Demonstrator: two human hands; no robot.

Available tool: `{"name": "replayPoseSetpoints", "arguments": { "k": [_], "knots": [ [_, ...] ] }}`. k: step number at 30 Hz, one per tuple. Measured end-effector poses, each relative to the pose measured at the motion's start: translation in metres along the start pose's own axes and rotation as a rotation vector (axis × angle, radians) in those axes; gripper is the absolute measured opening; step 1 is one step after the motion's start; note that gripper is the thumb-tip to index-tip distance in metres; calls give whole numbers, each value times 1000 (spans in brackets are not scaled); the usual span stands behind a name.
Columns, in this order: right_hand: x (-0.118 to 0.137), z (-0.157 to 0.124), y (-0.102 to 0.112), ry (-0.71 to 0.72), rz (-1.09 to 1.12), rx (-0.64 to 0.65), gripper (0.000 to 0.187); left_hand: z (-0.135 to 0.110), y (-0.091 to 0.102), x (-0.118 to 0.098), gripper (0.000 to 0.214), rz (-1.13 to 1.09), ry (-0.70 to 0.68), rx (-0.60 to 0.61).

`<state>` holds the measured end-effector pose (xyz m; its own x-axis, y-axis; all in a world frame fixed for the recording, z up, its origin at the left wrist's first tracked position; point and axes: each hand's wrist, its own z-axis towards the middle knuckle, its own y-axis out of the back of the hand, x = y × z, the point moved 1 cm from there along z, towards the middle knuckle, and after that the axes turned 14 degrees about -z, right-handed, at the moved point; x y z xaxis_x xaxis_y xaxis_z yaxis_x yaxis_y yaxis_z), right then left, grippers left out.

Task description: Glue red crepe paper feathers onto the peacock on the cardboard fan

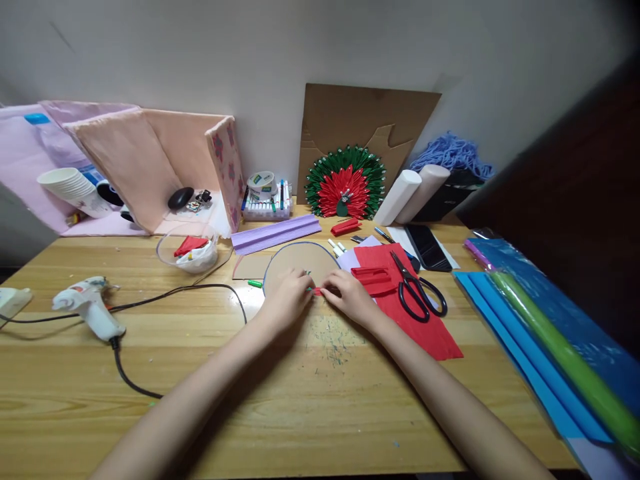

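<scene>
My left hand and my right hand meet near the middle of the table. Between their fingertips is a small red strip of crepe paper, pinched from both sides. A bit of green shows at its left end. Behind the hands lies a round cardboard disc with a blue outline, partly covered by them. To the right of my right hand are folded red crepe paper, a flat red sheet and black-handled scissors resting on it.
On the left are a white glue gun with its cord and a clear bowl. A red and green paper peacock leans on cardboard at the back. Purple crepe paper, a phone and blue and green rolls lie around.
</scene>
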<state>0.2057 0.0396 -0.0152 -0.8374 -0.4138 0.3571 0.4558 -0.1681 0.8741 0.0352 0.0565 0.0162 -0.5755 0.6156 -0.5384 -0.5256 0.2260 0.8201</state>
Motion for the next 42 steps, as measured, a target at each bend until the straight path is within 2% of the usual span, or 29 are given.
{"name": "replayPoseSetpoints", "arguments": {
  "k": [3,6,24,42],
  "knots": [
    [-1,0,-3,19,-17,-28,9,17,-9,2,15,17,-9,44],
    [-2,0,-4,27,-22,-48,9,23,-14,4,15,31,-20,40],
    [-3,0,-5,46,-50,-50,12,28,-15,2,13,68,-38,89],
    [-11,-8,10,13,-104,-55,12,29,-17,4,14,-17,11,70]
  ]
}}
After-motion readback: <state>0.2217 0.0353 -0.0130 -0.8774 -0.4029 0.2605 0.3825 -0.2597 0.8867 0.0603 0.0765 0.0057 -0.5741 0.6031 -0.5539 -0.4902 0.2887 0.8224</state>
